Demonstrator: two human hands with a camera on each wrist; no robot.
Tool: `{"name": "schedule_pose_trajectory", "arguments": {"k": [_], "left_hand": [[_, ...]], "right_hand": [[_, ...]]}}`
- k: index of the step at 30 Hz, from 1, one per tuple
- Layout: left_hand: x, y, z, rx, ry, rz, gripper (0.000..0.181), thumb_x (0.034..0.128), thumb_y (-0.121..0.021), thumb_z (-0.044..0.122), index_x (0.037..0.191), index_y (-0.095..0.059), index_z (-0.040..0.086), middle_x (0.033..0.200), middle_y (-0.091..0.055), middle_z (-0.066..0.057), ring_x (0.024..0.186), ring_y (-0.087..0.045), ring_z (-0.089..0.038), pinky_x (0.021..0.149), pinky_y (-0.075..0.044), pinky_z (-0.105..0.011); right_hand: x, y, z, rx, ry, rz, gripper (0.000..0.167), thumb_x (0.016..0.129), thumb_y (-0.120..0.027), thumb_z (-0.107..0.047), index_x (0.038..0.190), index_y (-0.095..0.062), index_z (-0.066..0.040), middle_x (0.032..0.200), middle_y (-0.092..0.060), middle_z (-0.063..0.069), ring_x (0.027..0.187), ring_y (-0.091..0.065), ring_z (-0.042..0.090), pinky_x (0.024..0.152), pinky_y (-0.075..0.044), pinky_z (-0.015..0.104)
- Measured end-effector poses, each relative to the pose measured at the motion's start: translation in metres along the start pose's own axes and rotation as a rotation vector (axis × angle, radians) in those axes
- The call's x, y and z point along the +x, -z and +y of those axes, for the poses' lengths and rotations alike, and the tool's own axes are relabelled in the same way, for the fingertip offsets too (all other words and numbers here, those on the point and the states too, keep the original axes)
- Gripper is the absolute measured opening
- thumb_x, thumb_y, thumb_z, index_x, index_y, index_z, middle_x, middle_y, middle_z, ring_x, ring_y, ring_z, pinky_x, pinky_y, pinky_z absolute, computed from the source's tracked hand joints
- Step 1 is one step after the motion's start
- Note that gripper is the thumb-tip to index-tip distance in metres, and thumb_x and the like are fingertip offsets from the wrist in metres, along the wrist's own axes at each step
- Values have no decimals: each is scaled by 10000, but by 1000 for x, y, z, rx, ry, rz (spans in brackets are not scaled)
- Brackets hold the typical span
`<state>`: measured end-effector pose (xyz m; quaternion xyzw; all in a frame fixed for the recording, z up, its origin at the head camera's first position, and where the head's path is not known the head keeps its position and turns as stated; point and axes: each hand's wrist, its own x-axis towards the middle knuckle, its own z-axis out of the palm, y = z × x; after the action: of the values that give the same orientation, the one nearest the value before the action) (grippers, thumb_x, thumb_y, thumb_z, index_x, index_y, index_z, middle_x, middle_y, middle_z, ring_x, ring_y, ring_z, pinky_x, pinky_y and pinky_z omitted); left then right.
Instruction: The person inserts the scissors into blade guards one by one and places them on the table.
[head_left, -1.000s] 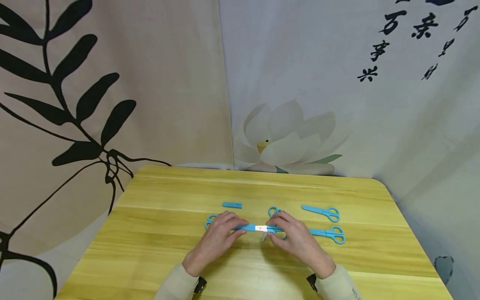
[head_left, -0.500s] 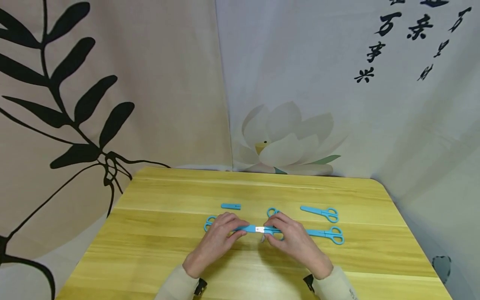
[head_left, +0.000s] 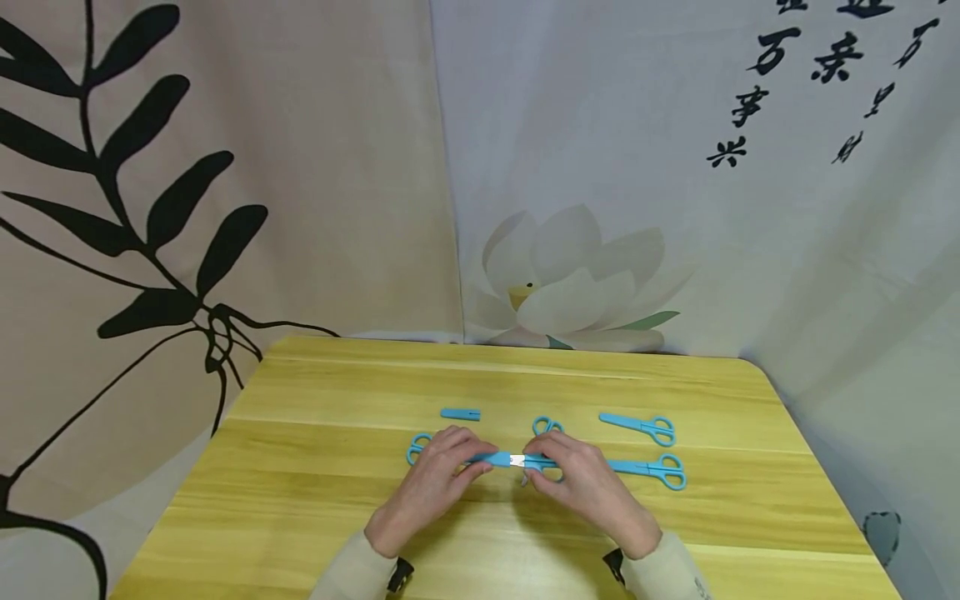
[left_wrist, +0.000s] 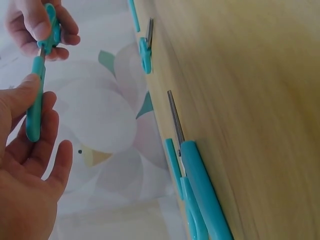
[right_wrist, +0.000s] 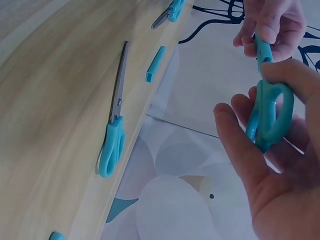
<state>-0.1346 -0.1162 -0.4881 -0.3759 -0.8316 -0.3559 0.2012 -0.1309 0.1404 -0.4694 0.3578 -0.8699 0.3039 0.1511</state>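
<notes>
In the head view my left hand (head_left: 438, 477) pinches a blue blade cover (head_left: 491, 459) between thumb and fingers. My right hand (head_left: 588, 487) grips a pair of blue-handled scissors (right_wrist: 272, 117) by its handles. The scissors' blades sit partly inside the cover, with a short silver stretch (head_left: 517, 460) showing between the two blue parts. Both wrist views show the held pair raised off the table. Another pair of scissors with bare blades (right_wrist: 118, 90) lies beneath the hands, partly hidden by the right hand in the head view.
On the wooden table (head_left: 337, 533) a loose blue cover (head_left: 461, 413) lies behind the left hand. Two covered scissors, an upper pair (head_left: 637, 427) and a lower pair (head_left: 648, 470), lie to the right. More scissors (head_left: 418, 448) lie partly behind the left hand. A printed curtain hangs behind.
My right hand has moved slightly left towards the left hand, and the silver stretch of blade between cover and handles has become shorter. The left hand stays nearly still.
</notes>
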Motion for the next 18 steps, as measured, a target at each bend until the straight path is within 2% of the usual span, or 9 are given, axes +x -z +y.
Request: {"name": "schedule_pose_trajectory", "arguments": {"k": [18], "left_hand": [[0,8,3,9,6,-11,192,885,-813,126,1072,-768,132,979,-693,59,936,-628,-119,808,-544,-318]], "right_hand": [[5,-2,-4,-16,-25,-32,177,862,-855,-128,993,-736,-134,996,-709,-60,868,-698,92,729,-609,293]]}}
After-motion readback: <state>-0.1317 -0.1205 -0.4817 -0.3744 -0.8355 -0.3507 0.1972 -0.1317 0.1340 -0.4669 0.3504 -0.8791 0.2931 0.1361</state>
